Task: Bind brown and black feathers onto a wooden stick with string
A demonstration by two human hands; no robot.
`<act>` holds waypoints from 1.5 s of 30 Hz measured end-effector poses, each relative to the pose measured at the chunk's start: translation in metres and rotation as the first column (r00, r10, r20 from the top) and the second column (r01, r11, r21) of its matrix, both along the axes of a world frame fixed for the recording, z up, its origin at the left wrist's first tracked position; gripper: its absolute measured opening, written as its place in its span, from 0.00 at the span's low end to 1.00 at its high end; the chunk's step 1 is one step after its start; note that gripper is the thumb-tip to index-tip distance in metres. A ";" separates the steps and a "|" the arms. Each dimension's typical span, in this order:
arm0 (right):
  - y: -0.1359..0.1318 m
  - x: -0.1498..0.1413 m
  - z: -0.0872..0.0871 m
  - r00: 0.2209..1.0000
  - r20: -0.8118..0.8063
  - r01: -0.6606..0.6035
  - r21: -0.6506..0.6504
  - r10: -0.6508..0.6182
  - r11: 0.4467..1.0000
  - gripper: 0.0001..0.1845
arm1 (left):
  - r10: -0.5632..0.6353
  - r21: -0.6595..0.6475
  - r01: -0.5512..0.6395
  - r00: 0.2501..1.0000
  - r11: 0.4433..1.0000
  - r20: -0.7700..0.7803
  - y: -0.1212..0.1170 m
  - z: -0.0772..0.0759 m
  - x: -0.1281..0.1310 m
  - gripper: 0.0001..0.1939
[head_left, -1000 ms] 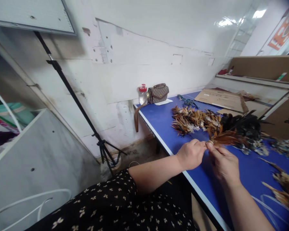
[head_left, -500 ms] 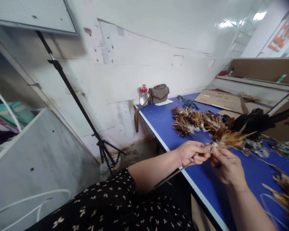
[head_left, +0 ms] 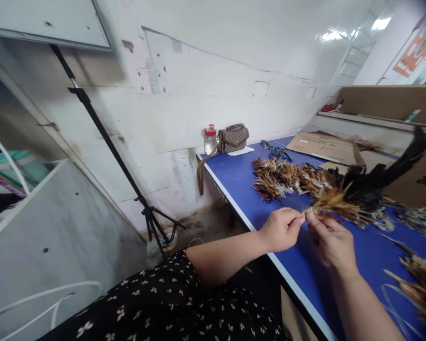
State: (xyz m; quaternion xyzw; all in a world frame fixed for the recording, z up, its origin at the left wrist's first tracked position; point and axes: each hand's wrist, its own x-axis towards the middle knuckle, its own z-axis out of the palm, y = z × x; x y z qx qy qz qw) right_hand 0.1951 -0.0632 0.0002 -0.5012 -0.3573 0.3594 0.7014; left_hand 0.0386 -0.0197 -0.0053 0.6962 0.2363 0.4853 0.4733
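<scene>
Both of my hands meet over the near edge of a blue table. My left hand and my right hand are closed in a pinch on the stem end of a bundle of brown and black feathers. The bundle points right and away from me, and its long dark plumes rise toward the upper right. A pile of loose brown feathers lies on the table just beyond my hands.
A small brown handbag and a red-capped jar stand at the table's far left corner. Flat cardboard lies at the back. More feathers lie at the right. A black tripod leans against the white wall.
The feather bundle has swung upward and its dark plumes now rise to the upper right. My hands stayed together at its stem end, shifting slightly.
</scene>
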 end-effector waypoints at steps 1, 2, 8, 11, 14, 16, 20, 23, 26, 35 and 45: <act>-0.001 0.000 0.002 0.999 -0.003 -0.036 0.006 0.036 0.999 0.31 | -0.066 -0.115 0.072 0.996 0.991 0.054 0.001 0.002 0.000 0.15; -0.002 0.001 0.004 0.997 -0.005 -0.077 0.014 0.077 0.997 0.31 | -0.151 -0.241 0.178 0.981 0.954 0.125 0.003 0.003 0.000 0.17; -0.010 0.007 0.010 0.972 0.004 -0.233 0.050 0.234 0.971 0.29 | -0.530 -0.521 0.722 0.690 0.456 0.493 0.019 0.014 -0.011 0.27; -0.010 0.011 0.009 0.973 0.037 -0.230 0.037 0.229 0.972 0.29 | -0.566 -0.544 0.738 0.666 0.400 0.486 0.023 0.012 -0.011 0.27; -0.007 0.012 0.007 0.990 0.043 -0.139 0.026 0.138 0.990 0.31 | -0.442 -0.546 0.588 0.809 0.597 0.387 0.018 0.005 -0.004 0.30; -0.004 0.011 0.007 0.996 0.034 -0.084 0.032 0.083 0.996 0.32 | -0.317 -0.508 0.438 0.896 0.741 0.310 0.012 0.000 0.003 0.34; -0.002 0.006 0.006 0.999 -0.002 -0.033 0.058 0.033 0.998 0.32 | -0.106 -0.438 0.213 0.961 0.874 0.255 0.004 -0.004 0.015 0.29; -0.002 0.005 0.007 0.999 -0.040 -0.016 0.063 0.018 0.998 0.32 | -0.134 -0.472 0.263 0.948 0.841 0.289 0.005 0.000 0.018 0.28; -0.003 0.009 0.010 0.996 -0.076 -0.039 0.064 0.044 0.997 0.33 | -0.282 -0.525 0.478 0.867 0.704 0.411 0.009 0.008 0.018 0.32; -0.012 0.040 0.029 0.995 -0.052 -0.077 0.096 0.082 0.992 0.35 | -0.497 -0.456 0.795 0.606 0.399 0.621 0.017 0.028 0.052 0.24; -0.028 0.130 0.069 0.971 0.001 0.234 0.177 -0.238 0.956 0.37 | -0.194 -0.199 0.189 0.981 0.962 -0.007 0.032 0.018 0.103 0.14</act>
